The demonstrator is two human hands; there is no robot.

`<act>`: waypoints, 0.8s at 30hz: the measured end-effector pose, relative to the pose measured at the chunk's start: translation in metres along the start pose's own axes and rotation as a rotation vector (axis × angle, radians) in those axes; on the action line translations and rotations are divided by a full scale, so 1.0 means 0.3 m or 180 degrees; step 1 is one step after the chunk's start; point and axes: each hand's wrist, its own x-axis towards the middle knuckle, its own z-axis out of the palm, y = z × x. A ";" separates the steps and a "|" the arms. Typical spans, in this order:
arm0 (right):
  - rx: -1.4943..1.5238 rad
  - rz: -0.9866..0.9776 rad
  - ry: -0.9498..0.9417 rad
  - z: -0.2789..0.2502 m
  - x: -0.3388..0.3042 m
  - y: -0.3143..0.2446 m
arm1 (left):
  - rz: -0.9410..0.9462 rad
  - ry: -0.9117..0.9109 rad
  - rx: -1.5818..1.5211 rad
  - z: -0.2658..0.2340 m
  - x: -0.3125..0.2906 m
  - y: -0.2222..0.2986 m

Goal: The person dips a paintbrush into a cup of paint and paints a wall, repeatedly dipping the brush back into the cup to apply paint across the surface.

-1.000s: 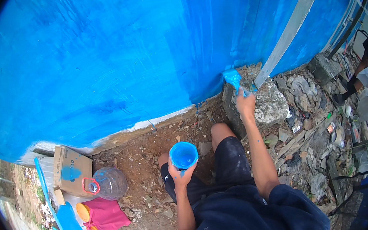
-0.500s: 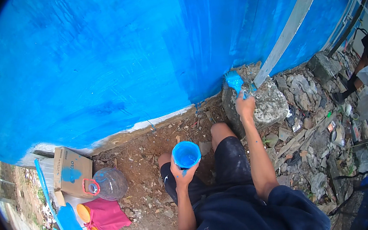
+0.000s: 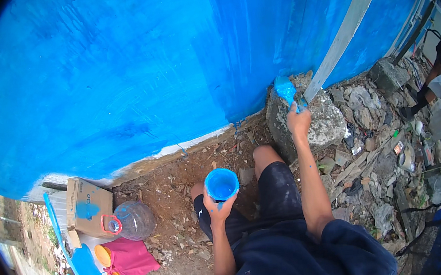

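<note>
My left hand [image 3: 219, 208] is closed around a round cup of blue paint [image 3: 222, 185], held above my lap. The fingers carry blue smears. My right arm reaches forward, and my right hand [image 3: 299, 121] grips the handle of a paintbrush [image 3: 285, 89] whose bristles are coated in blue. The brush head is at the foot of the blue wall [image 3: 134, 82], over the top of a grey concrete block [image 3: 320, 119]; whether it touches the wall I cannot tell. A darker blue band runs down the wall behind it.
A weathered plank [image 3: 351, 30] leans by the block. Rubble and litter [image 3: 378, 158] cover the right side. To the left are a cardboard box [image 3: 89, 206], a clear plastic jug [image 3: 135, 220] and a pink cloth bag [image 3: 131, 260]. A person's leg [image 3: 425, 92] shows at far right.
My right hand and the brush have shifted slightly to the right and upward, along the base of the wall. My left hand still holds the cup in nearly the same place.
</note>
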 end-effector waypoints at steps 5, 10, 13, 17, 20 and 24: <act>0.0362 -0.0226 -0.0242 -0.014 -0.012 -0.095 | 0.0079 -0.0020 0.0041 0.007 -0.006 0.019; 0.0667 -0.0359 -0.0143 -0.108 -0.054 -0.190 | -0.0016 0.0004 0.0039 -0.008 -0.012 0.001; 0.0255 -0.0074 -0.0158 -0.057 -0.024 -0.068 | -0.0094 -0.0014 -0.0025 0.000 -0.010 0.004; -0.0636 0.0152 -0.0006 -0.006 0.061 0.079 | 0.0036 -0.0095 -0.0054 0.041 -0.003 0.006; -0.0102 -0.0001 -0.0370 -0.041 0.035 -0.188 | 0.0030 -0.0017 -0.0034 0.019 -0.011 0.005; 0.0590 -0.0328 -0.0268 -0.175 0.051 -0.374 | 0.0043 -0.0043 -0.0102 0.036 -0.003 -0.003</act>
